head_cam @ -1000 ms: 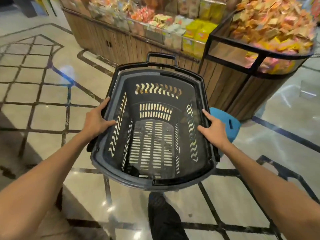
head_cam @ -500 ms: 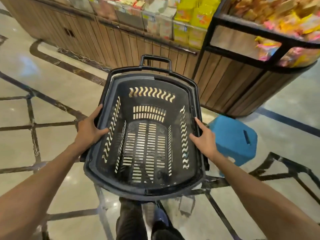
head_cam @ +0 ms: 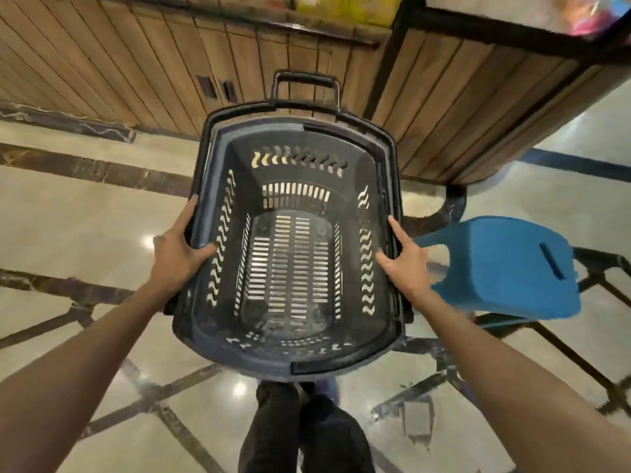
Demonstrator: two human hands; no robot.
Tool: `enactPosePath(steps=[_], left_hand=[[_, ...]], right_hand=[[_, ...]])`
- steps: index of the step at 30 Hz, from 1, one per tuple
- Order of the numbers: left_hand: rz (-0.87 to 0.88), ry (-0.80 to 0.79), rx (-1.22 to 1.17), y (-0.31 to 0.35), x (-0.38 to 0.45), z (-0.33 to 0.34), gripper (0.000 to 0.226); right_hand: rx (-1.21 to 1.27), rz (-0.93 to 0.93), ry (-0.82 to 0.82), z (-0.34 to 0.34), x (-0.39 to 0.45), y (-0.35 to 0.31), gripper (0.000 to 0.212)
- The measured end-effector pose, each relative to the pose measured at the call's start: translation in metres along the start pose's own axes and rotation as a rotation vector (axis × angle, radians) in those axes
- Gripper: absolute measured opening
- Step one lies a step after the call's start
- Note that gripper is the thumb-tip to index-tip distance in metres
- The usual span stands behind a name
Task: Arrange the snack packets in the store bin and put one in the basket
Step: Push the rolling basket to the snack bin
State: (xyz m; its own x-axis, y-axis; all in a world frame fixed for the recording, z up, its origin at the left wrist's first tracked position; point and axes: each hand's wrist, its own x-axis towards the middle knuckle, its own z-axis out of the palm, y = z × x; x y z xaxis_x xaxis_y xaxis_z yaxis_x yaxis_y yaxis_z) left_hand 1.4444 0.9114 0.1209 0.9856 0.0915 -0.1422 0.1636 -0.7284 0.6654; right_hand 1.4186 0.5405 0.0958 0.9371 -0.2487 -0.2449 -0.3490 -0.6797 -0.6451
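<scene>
I hold a black slotted plastic basket (head_cam: 205,343) in front of me, above the floor, with nothing inside it. My left hand (head_cam: 176,256) grips its left rim, thumb over the edge. On the right rim my right hand (head_cam: 404,259) holds on with thumb inside and forefinger stretched along the edge. The basket's pull handle (head_cam: 305,78) points away towards the wooden store bin (head_cam: 478,107). Of the snack packets, only a yellow sliver (head_cam: 345,6) and a pink one (head_cam: 587,20) show at the top edge.
A blue plastic stool (head_cam: 505,268) stands on the floor just right of the basket, next to my right hand. Wood-panelled counters (head_cam: 136,63) run across the far side. My legs (head_cam: 300,435) are below the basket on the glossy marble floor.
The view has tilted down and closed in on the counters, so the packets have slid out of the top. The basket has come lower and nearer the bin; both hands keep their hold.
</scene>
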Motion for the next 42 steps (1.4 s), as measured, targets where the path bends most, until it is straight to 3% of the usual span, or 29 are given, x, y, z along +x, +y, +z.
enactPosePath(steps=[9, 15, 25, 30, 33, 35, 39, 42], left_hand=[[-0.025, -0.05, -0.064, -0.104, 0.104, 0.094, 0.088], [-0.054, -0.066, -0.08, -0.145, 0.136, 0.123, 0.087], [-0.114, -0.085, -0.049, -0.152, 0.177, 0.137, 0.085], [-0.201, -0.255, 0.001, -0.139, 0.185, 0.133, 0.089], [-0.26, -0.28, 0.286, -0.115, 0.189, 0.117, 0.089], [-0.125, -0.205, 0.419, -0.075, 0.185, 0.105, 0.078], [0.495, -0.198, 0.503, 0.056, 0.187, 0.072, 0.058], [0.789, -0.096, 0.504, 0.181, 0.205, 0.044, 0.052]], right_hand=[[-0.032, 0.058, 0.038, 0.128, 0.09, 0.056, 0.071], [0.024, 0.042, 0.048, 0.177, 0.117, 0.073, 0.073], [0.122, -0.002, 0.092, 0.194, 0.148, 0.074, 0.073], [-0.085, 0.055, -0.064, 0.178, 0.152, 0.068, 0.072], [-0.118, 0.101, -0.126, 0.149, 0.145, 0.049, 0.064], [-0.146, 0.089, -0.098, 0.11, 0.141, 0.03, 0.057], [-0.224, -0.091, -0.122, -0.009, 0.139, -0.019, 0.049], [-0.25, -0.277, -0.067, -0.113, 0.148, -0.063, 0.056]])
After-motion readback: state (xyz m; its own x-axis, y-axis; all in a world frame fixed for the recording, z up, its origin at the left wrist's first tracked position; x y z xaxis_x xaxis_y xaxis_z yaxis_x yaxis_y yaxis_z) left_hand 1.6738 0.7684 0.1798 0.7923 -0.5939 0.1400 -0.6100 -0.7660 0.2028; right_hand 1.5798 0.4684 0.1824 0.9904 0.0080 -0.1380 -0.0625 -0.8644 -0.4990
